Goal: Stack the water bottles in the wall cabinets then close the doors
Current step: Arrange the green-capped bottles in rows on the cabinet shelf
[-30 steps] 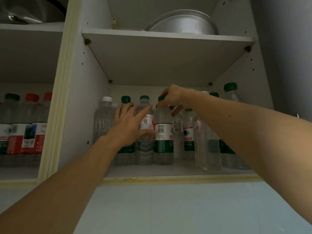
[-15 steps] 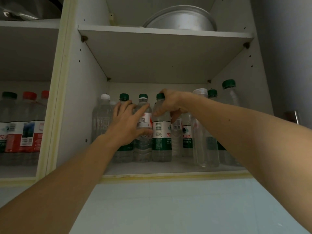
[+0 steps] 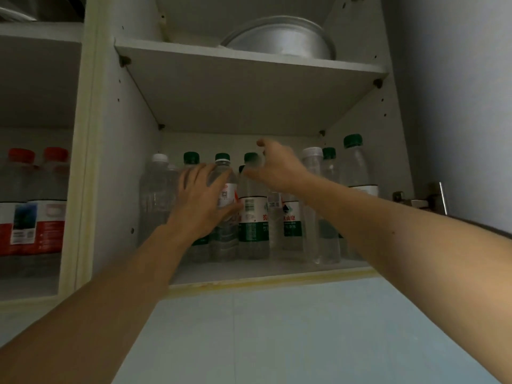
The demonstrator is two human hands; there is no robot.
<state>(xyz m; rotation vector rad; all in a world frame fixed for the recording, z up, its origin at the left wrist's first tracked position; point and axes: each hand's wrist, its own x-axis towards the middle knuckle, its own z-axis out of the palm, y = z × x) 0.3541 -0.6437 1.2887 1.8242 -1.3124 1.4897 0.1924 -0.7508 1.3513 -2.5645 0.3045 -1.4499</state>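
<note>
The wall cabinet (image 3: 110, 162) stands open, and its lower shelf (image 3: 249, 270) carries a packed row of upright water bottles (image 3: 253, 217), their long axes vertical, caps up, shoulder to shoulder from the left wall to the right. A second compartment to the left holds red-capped bottles (image 3: 36, 206), and a metal basin (image 3: 279, 37) sits on the upper shelf. No door leaf shows in view, only a hinge (image 3: 421, 199) at the right edge.

Both arms reach up and forward into the right compartment. The left hand (image 3: 202, 203) lies flat against the front of the bottles at the left-middle of the row, fingers (image 3: 219, 176) straight and slightly spread, palm pressing on a clear bottle with a white and red label (image 3: 225, 198); it steadies rather than grips. The right hand (image 3: 277, 167) hovers higher, at cap level, just right of the green-capped bottle (image 3: 251, 157) that stands beside the left hand's fingertips. Its fingers are loosely spread and half-curled, holding nothing; the blur makes it hard to say whether a fingertip touches the cap.

So the bottle lies directly left of and slightly below the right hand's fingers, closer to that hand than anything else. In my judgement the row is nearly settled, and what remains is withdrawing both hands and swinging the doors shut.
</note>
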